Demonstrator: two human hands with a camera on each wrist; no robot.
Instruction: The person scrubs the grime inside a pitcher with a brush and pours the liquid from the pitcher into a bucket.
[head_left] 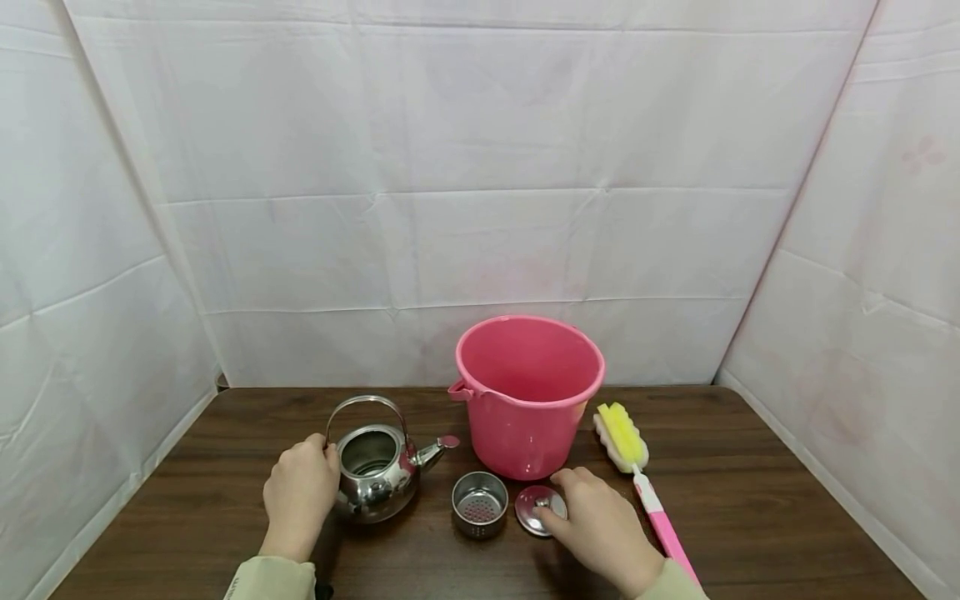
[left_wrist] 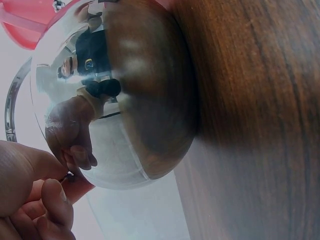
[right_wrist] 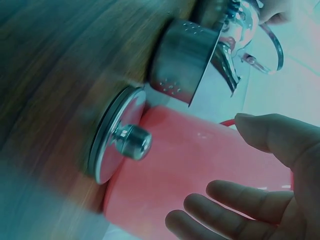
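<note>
A shiny steel teapot (head_left: 380, 493) with an arched handle and a red-tipped spout stands without its lid at the left. My left hand (head_left: 300, 492) pinches the handle near its base; in the left wrist view its fingers (left_wrist: 56, 200) are curled there beside the teapot's rounded body (left_wrist: 145, 110). A steel strainer cup (head_left: 480, 510) with a perforated bottom stands right of the teapot. Beside it lies the round lid (head_left: 528, 515), knob up. My right hand (head_left: 600, 529) hovers by the lid, thumb and fingers (right_wrist: 240, 200) spread apart with nothing between them.
A pink bucket (head_left: 525, 442) stands behind the strainer and lid. To the right lies a sponge brush (head_left: 622, 437) with a yellow and white head and a pink handle. White cloth (head_left: 480, 242) encloses the dark wooden table (head_left: 757, 500) at the back and sides.
</note>
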